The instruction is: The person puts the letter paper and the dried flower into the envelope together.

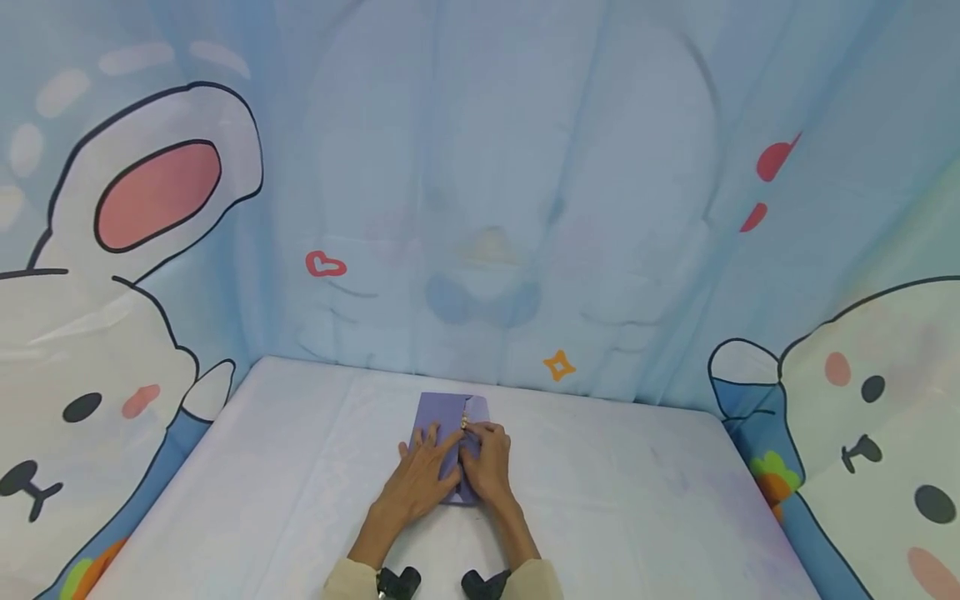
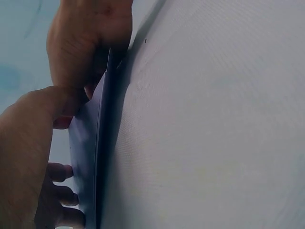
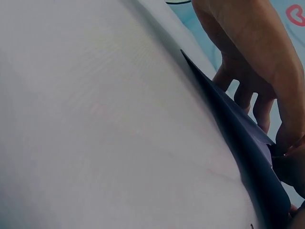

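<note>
A purple envelope (image 1: pixel 438 410) lies on the white-covered table, its flap (image 1: pixel 477 408) along the right side and a small gold ornament (image 1: pixel 464 419) at the flap's edge. My left hand (image 1: pixel 422 477) rests on the envelope's left part with fingers spread, index finger reaching toward the ornament. At the flap, my right hand (image 1: pixel 487 467) pinches the edge just below the ornament with curled fingers. From the left wrist, the envelope (image 2: pixel 86 143) shows nearly edge-on, slightly raised off the cloth. The right wrist view shows its dark underside (image 3: pixel 243 157), with the right fingertips partly hidden.
The white cloth-covered table (image 1: pixel 622 492) extends to both sides of the envelope. A light blue curtain (image 1: pixel 487 167) printed with cartoon animals hangs behind and along the sides. Dark wrist camera mounts (image 1: pixel 483 583) sit at the beige sleeves (image 1: pixel 532 581).
</note>
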`<state>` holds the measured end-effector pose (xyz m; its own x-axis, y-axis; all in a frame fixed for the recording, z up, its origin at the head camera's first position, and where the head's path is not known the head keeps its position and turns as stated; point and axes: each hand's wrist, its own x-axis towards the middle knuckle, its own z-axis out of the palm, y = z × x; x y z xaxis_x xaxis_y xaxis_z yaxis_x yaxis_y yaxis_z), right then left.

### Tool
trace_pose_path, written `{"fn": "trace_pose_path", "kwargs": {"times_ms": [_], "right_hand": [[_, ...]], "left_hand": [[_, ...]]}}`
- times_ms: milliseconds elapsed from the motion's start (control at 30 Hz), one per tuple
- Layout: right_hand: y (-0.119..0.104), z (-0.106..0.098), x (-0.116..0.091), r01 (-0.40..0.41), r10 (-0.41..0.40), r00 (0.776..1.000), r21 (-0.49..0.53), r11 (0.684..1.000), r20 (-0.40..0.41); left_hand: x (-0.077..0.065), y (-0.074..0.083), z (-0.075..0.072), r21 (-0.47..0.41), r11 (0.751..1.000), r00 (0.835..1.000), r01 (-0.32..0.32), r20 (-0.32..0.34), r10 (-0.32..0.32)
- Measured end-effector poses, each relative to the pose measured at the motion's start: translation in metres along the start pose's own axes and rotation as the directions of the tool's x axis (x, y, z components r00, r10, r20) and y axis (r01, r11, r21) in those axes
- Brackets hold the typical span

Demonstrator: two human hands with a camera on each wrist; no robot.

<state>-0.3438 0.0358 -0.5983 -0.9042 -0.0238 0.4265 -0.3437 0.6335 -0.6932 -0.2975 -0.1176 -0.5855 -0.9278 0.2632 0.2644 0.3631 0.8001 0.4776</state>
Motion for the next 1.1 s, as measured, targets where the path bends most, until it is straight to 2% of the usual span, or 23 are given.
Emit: {"fn": "trace_pose_path", "kwargs": {"times_ms": [133, 267, 300, 367, 500, 567, 600, 667, 767, 833, 900, 967, 1033, 1100], "right_hand": [[0.000, 0.000, 0.000, -0.008, 0.008, 1.000, 0.002, 1.000, -0.006], [-0.001, 0.001, 0.001, -0.001, 0.001, 1.000, -0.023, 1.000, -0.011], [-0.001, 0.001, 0.001, 0.001, -0.001, 1.000, -0.030, 1.000, -0.011], [-0.001, 0.001, 0.001, 0.003, -0.004, 1.000, -0.041, 0.999, -0.011], [-0.001, -0.002, 0.000, -0.024, 0.024, 1.000, -0.026, 0.999, 0.007], [-0.001, -0.004, -0.001, -0.047, 0.047, 0.999, 0.010, 0.999, 0.012], [-0.001, -0.006, -0.001, -0.064, 0.064, 0.998, 0.037, 0.997, 0.013], [-0.001, -0.011, 0.000, -0.079, 0.079, 0.997, 0.074, 0.994, 0.000], [0.000, -0.020, 0.004, -0.077, 0.078, 0.997, 0.082, 0.994, -0.004], [0.001, -0.028, 0.006, -0.062, 0.062, 0.998, 0.042, 0.997, 0.002], [0.002, -0.036, 0.007, -0.045, 0.045, 0.999, -0.002, 0.999, 0.013], [0.004, -0.046, 0.008, -0.024, 0.025, 1.000, -0.057, 0.998, 0.014], [0.006, -0.057, 0.008, -0.005, 0.007, 1.000, -0.124, 0.992, 0.016], [0.007, -0.069, 0.009, 0.025, -0.022, 1.000, -0.203, 0.979, 0.021]], "left_hand": [[0.000, -0.003, 0.005, -0.032, 0.999, 0.999, -0.037, -0.018, 0.037], [0.005, -0.016, 0.024, 0.008, 0.996, 0.991, -0.090, -0.096, 0.090], [0.006, -0.017, 0.025, 0.010, 0.995, 0.990, -0.097, -0.105, 0.098], [0.006, -0.016, 0.024, 0.008, 0.995, 0.990, -0.096, -0.105, 0.096], [0.001, -0.003, 0.007, -0.032, 0.998, 0.998, -0.053, -0.040, 0.052], [0.000, -0.001, 0.005, -0.019, 0.999, 0.999, -0.037, -0.031, 0.036], [-0.001, 0.000, 0.004, -0.011, 0.999, 0.999, -0.036, -0.033, 0.035], [0.001, -0.006, 0.011, 0.019, 0.998, 0.995, -0.061, -0.073, 0.062], [0.002, -0.008, 0.009, 0.010, 0.997, 0.993, -0.071, -0.092, 0.072], [0.000, -0.009, 0.008, -0.009, 0.999, 0.996, -0.049, -0.069, 0.049], [-0.003, -0.005, -0.001, -0.046, 0.999, 1.000, 0.002, -0.009, -0.002], [-0.004, -0.006, -0.003, -0.051, 0.998, 0.999, 0.031, 0.022, -0.030], [-0.004, -0.007, -0.007, -0.038, 0.998, 0.998, 0.048, 0.032, -0.046], [-0.004, -0.008, -0.013, -0.012, 0.999, 0.999, 0.049, 0.010, -0.049]]}}
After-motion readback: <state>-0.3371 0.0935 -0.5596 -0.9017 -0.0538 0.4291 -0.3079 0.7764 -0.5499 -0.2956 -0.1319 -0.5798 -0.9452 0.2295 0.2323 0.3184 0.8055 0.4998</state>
